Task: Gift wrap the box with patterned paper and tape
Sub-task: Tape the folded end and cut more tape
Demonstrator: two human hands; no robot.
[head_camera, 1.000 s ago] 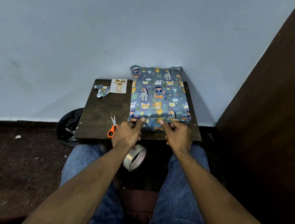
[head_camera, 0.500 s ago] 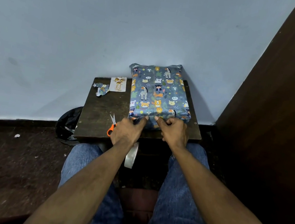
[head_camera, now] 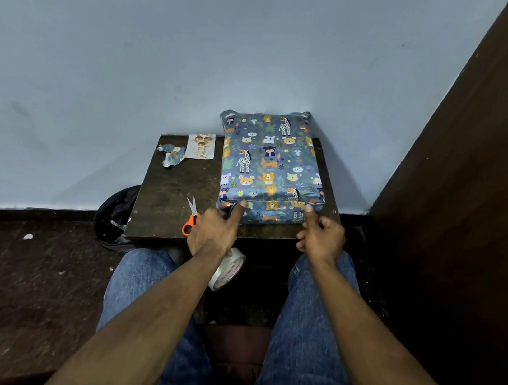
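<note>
The box is already covered on its whole visible top and near side by the patterned paper, so the task is judged to be close to its end. It is placed on the right half of the worktop, with its far end against the wall. What is left seems to be the near flap — it is being pressed down and probably must be fixed with tape; no tape strip can be made out on the paper, and the far end cannot be judged.

The left hand is laid at the near left corner of the box, at about 7 o'clock from its middle, with the thumb pressed on the edge; the other fingers are curled, and it cannot be told whether something is held under them. The right hand is set at 5 o'clock, the forefinger stretched onto the edge, the rest curled and holding nothing.

A tape roll is seen just below the left wrist, beyond the worktop edge. Orange-handled scissors are lying at 9 o'clock from the left hand. At the far left corner a paper scrap and a small card are found.

The worktop is a small dark board over a dark floor — a brown panel is standing at 3 o'clock.
</note>
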